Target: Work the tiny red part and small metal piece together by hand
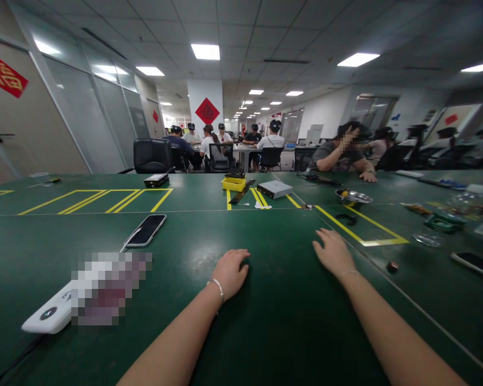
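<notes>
Both of my hands rest on a green tabletop (282, 311), well apart from each other. My left hand (230, 272), with a light bracelet at the wrist, lies palm down, its fingers loosely stretched and holding nothing. To the right, my right hand (335, 252) also lies flat and empty, fingers pointing forward and left. It is nearest to a yellow tape outline (362, 242) and a small black curved piece (346, 219). A phone (146, 231) with a white cable lies left of my left hand.
A white device (50, 313) lies at the near left. Farther off are a yellow bin (234, 184), a grey box (274, 188) and a metal bowl (353, 197). Another phone (477, 266) is at the right. A person (342, 155) sits across the table.
</notes>
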`<action>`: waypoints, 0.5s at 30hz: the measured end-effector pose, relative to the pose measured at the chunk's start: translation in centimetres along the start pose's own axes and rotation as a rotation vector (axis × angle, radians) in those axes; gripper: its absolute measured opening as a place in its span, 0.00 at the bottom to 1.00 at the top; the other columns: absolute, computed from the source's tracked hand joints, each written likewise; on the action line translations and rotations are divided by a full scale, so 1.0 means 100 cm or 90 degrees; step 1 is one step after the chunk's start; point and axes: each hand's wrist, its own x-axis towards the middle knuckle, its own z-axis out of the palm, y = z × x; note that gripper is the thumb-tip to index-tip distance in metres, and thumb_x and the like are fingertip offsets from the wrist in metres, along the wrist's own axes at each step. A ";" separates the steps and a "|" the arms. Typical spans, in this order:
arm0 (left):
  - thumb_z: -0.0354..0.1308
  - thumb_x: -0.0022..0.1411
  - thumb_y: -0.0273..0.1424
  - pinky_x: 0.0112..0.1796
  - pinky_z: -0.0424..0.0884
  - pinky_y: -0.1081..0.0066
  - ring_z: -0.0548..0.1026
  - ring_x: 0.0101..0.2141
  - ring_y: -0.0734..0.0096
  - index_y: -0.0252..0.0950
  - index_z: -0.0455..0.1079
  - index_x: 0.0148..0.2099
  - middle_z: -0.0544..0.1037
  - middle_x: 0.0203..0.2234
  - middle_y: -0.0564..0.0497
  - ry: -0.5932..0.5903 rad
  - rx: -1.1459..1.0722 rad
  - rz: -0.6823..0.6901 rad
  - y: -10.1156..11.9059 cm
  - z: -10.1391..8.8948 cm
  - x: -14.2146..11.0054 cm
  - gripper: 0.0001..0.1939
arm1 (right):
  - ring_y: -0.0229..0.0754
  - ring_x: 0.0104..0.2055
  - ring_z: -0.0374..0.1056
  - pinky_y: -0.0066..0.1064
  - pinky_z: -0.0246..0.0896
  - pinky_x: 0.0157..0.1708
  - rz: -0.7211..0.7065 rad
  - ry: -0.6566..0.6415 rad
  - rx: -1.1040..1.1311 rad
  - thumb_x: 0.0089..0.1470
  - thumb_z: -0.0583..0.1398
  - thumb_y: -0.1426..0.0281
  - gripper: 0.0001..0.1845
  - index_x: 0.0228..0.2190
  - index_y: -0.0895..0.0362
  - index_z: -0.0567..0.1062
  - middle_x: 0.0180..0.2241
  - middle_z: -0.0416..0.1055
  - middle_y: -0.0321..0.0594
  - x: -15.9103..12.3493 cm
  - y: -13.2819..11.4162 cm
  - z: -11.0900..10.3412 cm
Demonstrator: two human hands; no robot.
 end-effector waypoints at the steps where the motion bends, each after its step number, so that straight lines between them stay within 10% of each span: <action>1: 0.49 0.52 0.29 0.51 0.50 0.64 0.59 0.49 0.64 0.36 0.64 0.46 0.65 0.47 0.46 -0.006 0.026 0.005 -0.002 0.001 0.000 0.17 | 0.48 0.53 0.48 0.41 0.44 0.50 -0.055 -0.029 0.037 0.48 0.48 0.64 0.25 0.46 0.62 0.64 0.49 0.58 0.49 -0.002 -0.023 0.003; 8: 0.47 0.54 0.35 0.51 0.45 0.55 0.53 0.53 0.59 0.42 0.58 0.51 0.59 0.52 0.49 -0.118 0.125 0.015 -0.004 0.003 -0.002 0.21 | 0.48 0.55 0.45 0.49 0.43 0.48 -0.326 -0.242 0.204 0.48 0.49 0.59 0.22 0.47 0.44 0.61 0.52 0.55 0.36 -0.028 -0.115 0.014; 11: 0.46 0.54 0.36 0.51 0.45 0.55 0.53 0.53 0.59 0.42 0.59 0.51 0.59 0.52 0.49 -0.130 0.143 0.017 -0.003 0.000 -0.002 0.20 | 0.47 0.52 0.50 0.45 0.45 0.48 -0.233 -0.194 0.137 0.49 0.48 0.63 0.20 0.45 0.50 0.65 0.48 0.61 0.40 -0.013 -0.082 0.002; 15: 0.45 0.54 0.38 0.51 0.46 0.57 0.52 0.53 0.62 0.43 0.58 0.51 0.58 0.53 0.52 -0.138 0.187 0.017 -0.003 -0.001 -0.002 0.20 | 0.53 0.47 0.56 0.44 0.49 0.43 0.157 -0.054 -0.056 0.47 0.48 0.69 0.20 0.41 0.61 0.68 0.43 0.62 0.53 0.001 0.005 -0.022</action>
